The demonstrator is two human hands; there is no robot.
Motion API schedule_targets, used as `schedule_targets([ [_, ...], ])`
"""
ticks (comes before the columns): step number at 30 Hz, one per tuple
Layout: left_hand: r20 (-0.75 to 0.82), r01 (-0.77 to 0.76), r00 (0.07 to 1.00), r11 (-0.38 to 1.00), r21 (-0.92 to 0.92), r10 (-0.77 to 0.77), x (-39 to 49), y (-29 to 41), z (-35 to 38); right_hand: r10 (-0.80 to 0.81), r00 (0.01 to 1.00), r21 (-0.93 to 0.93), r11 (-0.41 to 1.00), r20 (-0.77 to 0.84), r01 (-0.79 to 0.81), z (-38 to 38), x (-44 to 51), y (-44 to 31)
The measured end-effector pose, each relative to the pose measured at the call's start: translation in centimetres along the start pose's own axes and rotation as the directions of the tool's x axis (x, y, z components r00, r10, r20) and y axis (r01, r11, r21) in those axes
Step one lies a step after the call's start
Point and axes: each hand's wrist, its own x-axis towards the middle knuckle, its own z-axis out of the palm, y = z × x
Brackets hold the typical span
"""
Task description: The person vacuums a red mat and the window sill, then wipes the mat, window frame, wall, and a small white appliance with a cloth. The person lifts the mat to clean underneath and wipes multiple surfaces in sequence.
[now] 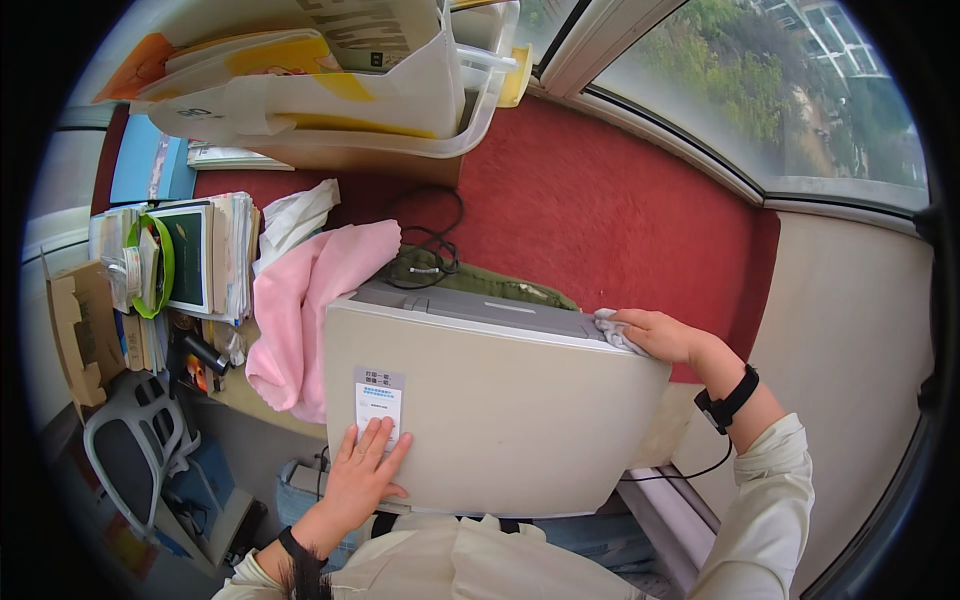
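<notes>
Right in front of me a large cream-coloured appliance, likely a printer (495, 405), stands with its broad pale side towards me. My left hand (367, 465) lies flat against that side, fingers spread over the lower part of a printed sticker (379, 394). At the right end of the far grey face (465, 306), my right hand (652, 334) presses a crumpled grey-white cloth (619, 330) onto the edge. A pink cloth (300, 322) is draped beside the appliance's left end, and dark green fabric (487, 279) lies behind it.
Behind the appliance spreads a red covering (600, 202), with a black cable (442, 247) on it. A plastic bin of papers (322, 127) stands at the back left. Stacked books (217, 255), a cardboard box (82, 337) and a chair (135, 450) are on the left; windows (750, 97) border the right.
</notes>
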Motion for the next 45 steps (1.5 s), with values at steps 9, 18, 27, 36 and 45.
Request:
schedule_targets([
  [9, -0.004, -0.013, 1.000, 1.000, -0.012, 0.013, -0.1, -0.1, 0.4, -0.808, 0.520, 0.044, 0.551, 0.276, 0.833, 6.3, 10.6, -19.8],
  [18, -0.017, 0.034, 0.999, 0.999, 0.009, -0.034, 0.0, 0.5, 0.3, -0.569, 0.809, -0.094, 0.806, 0.150, 0.584, 3.2, 4.2, -11.2],
  [27, -0.032, 0.033, 0.999, 0.995, 0.095, -0.030, 0.3, 1.7, -0.3, -0.305, 0.950, -0.033, 0.952, -0.073, 0.303, 1.0, -3.0, -0.7],
  [36, -0.002, 0.000, 1.000, 0.997, 0.080, 0.001, 0.4, 1.2, -0.3, -0.341, 0.928, -0.052, 0.940, -0.151, 0.337, 2.1, -4.6, -0.4],
  [45, -0.041, 0.030, 0.999, 0.995, 0.097, -0.026, 0.5, 1.8, -0.3, -0.486, 0.874, -0.026, 0.874, -0.004, 0.486, 3.3, 0.5, -5.5],
])
